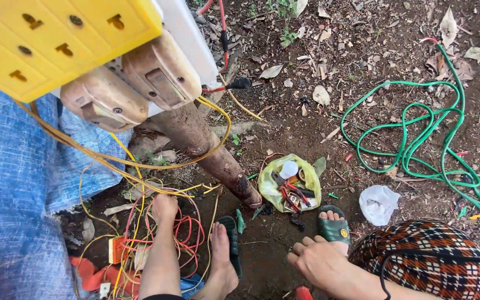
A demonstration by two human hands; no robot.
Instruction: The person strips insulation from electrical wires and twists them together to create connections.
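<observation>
My left hand reaches down into a tangle of yellow and red wires on the ground, its fingers curled into them. My right hand hangs by my knee, knuckles up and fingers bent, just behind my right foot in a green sandal. A small red object shows under that hand; whether the hand holds it is hidden. My left foot rests half on the other green sandal, beside the wires.
A yellow socket box with two brown housings sits on a rusty post. A yellow-green bag of small tools, a white plastic bag, a coiled green hose and a blue tarp lie around.
</observation>
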